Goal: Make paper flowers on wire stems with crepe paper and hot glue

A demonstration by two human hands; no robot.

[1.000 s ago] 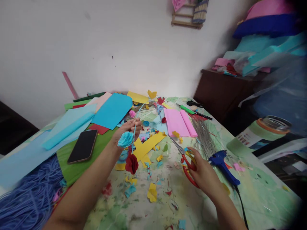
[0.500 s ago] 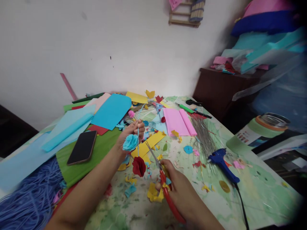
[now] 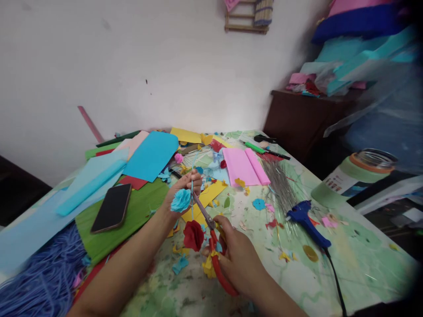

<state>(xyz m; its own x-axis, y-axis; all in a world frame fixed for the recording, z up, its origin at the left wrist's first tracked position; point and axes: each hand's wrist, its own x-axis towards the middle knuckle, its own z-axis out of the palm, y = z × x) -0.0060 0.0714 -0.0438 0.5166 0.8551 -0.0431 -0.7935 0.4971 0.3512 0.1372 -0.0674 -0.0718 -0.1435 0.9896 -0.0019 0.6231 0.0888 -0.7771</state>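
Observation:
Between the fingertips of my left hand [image 3: 185, 189] is a thin light-blue stem [image 3: 193, 164]. A ruffled light-blue paper flower [image 3: 180, 200] hangs just below those fingers. Lower on the same strand, a dark red paper flower [image 3: 193, 235] dangles above the table. My right hand [image 3: 241, 251] grips red-handled scissors [image 3: 216, 257] with the blades pointing up and left. The blade tips are at the stem, close under my left fingers; whether they have closed on it I cannot tell. Yellow paper scraps [image 3: 209, 267] lie behind the scissors' handles.
A blue glue gun [image 3: 309, 224] with a cord lies right, beside a bundle of wires [image 3: 280, 189]. A green bottle [image 3: 355, 176] stands at the right edge. Left are a phone [image 3: 111, 208], green paper [image 3: 139, 215] and blue strands [image 3: 42, 277]. Pink paper [image 3: 241, 167] lies further back.
My right hand has moved the scissors up and left, bringing the blades to the stem. My left hand still holds the stem, and the hanging flowers have shifted slightly.

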